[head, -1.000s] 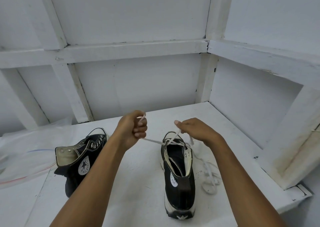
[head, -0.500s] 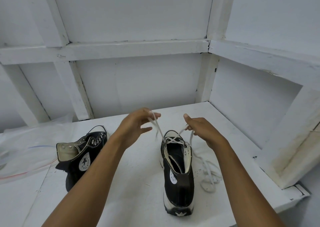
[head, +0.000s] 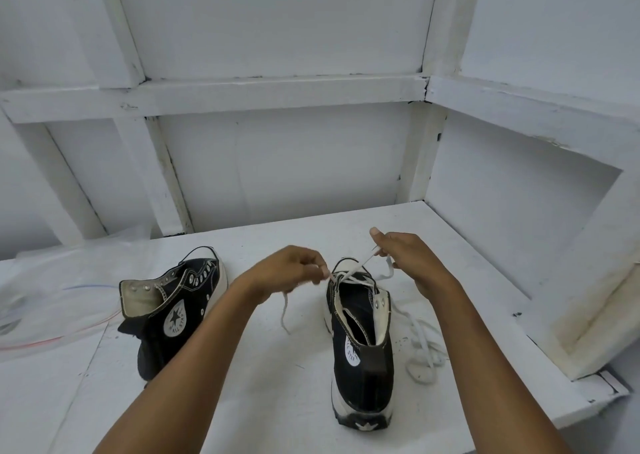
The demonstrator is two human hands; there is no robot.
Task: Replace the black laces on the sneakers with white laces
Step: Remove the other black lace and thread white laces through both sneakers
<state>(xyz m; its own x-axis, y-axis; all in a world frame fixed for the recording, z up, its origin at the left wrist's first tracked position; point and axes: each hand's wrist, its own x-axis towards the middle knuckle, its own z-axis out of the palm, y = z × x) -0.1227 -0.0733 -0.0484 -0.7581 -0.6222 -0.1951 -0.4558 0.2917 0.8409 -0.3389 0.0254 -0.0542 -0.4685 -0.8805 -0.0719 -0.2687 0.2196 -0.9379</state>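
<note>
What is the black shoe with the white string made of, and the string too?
The upright sneaker looks like dull black canvas with a smooth whitish sole, probably rubber. The white lace looks like flat woven fabric: it lies limp in soft loops.

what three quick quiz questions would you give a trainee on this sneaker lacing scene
1. True or false: the sneaker lying on its side already carries a white lace.
2. Where does the slack of the white lace pile up? A) on the table, right of the upright sneaker; B) inside the sneaker lying on its side; C) hanging off the table edge.
3. Fill in: the left hand and right hand each ___ a strand of lace near the upright sneaker's toe end.
Key: 1 false, its eyelets are empty; 2 A; 3 pinch.
</note>
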